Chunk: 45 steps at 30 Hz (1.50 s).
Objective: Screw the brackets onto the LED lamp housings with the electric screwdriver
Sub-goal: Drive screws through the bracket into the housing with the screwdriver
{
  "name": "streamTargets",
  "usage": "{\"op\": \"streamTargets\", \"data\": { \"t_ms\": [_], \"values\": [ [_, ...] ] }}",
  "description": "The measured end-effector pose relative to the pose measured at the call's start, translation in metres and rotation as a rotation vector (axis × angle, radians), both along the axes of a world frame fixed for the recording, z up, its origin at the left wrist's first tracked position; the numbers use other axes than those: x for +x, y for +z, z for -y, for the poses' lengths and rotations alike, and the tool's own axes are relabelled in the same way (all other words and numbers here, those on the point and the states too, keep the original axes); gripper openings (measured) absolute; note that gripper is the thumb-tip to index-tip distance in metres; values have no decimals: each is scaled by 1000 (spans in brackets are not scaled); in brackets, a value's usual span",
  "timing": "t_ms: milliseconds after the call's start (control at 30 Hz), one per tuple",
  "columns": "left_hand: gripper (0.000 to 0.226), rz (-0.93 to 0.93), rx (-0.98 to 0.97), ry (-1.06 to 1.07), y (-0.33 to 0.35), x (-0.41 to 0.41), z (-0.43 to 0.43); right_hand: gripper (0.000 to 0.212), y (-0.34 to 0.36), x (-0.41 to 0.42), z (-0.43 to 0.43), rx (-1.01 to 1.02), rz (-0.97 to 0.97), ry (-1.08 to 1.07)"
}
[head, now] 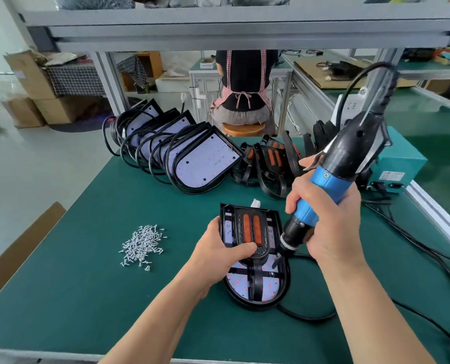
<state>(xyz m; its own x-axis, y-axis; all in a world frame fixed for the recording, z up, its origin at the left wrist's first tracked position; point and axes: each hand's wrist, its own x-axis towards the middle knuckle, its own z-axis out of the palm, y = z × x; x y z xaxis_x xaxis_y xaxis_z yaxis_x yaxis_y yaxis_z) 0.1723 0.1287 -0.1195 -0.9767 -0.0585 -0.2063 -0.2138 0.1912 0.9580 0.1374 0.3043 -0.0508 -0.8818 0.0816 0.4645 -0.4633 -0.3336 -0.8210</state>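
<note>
A black LED lamp housing lies flat on the green mat near the table's front, its white LED board showing. On top of it sits a black bracket with two orange strips. My left hand grips the housing's left edge, thumb pressing on the bracket. My right hand grips the blue and black electric screwdriver, tilted, its bit down at the housing's right edge. The bit's tip is hidden behind the chuck.
A heap of small silver screws lies left of the housing. Several more housings with cables lean in a row at the back, loose brackets beside them. A teal power box and black cables are on the right. A person sits beyond the table.
</note>
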Motion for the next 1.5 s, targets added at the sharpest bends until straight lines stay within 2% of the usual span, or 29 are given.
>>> {"op": "streamTargets", "data": {
  "t_ms": [133,233,267,333,400,500,633,900,1000,1067,1167,1333,1500],
  "values": [
    [46,14,-80,-23,4,4,5,17,10,-6,-3,-89,-18,-122],
    [64,-9,-254,70,11,7,20,19,10,-8,-5,-139,9,-185],
    [54,-39,-344,152,12,6,31,20,9,-8,-5,-150,21,-205],
    [4,-130,-576,286,16,5,62,19,7,-8,-7,-166,41,-242],
    [27,-116,-753,318,19,5,94,20,6,-8,-7,-187,57,-260],
    [26,-12,-884,265,19,4,123,21,8,-8,-7,-206,63,-269],
    [15,-12,-949,220,17,1,128,21,11,-7,-4,-212,51,-262],
    [23,-40,-1048,132,10,-6,122,19,13,-5,-6,-220,65,-268],
    [19,-59,-1120,81,10,-5,120,16,12,-4,-6,-223,67,-284],
    [17,-166,-1054,89,11,-2,115,15,12,-4,-6,-234,69,-291],
    [21,-331,-724,152,22,7,91,15,14,-4,-6,-263,76,-310],
    [26,-385,-152,61,39,18,34,13,23,-5,-5,-343,106,-353],
    [34,-379,42,2,38,20,1,13,35,-4,-2,-416,127,-336]
  ]
}}
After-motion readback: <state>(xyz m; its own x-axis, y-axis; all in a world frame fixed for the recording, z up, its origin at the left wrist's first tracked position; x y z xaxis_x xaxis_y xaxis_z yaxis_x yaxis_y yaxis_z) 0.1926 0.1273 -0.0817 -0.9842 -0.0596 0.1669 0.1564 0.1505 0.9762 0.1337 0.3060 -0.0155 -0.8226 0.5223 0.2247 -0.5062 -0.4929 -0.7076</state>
